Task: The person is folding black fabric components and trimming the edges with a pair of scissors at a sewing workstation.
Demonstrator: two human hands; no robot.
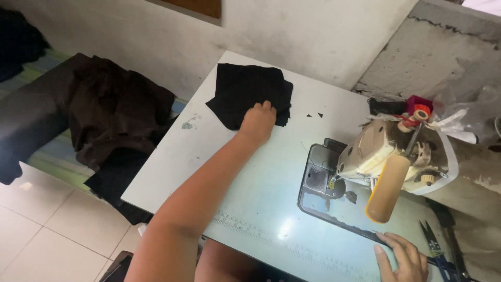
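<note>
The left hand [257,121] lies knuckles-up, fingers curled, on the near edge of a stack of black fabric pieces [249,93]; whether it pinches a piece I cannot tell. The stack spreads beyond the fingertips toward the table's [209,156] far corner, its long axis running diagonally toward the wall. The right hand [404,258] rests flat and open, holding nothing, just below the sewing machine [386,156], with snips [436,245] just beside it.

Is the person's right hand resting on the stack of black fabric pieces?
No, the right hand lies flat on the table's near edge beside the snips, while the left hand reaches the black fabric pieces.
</note>
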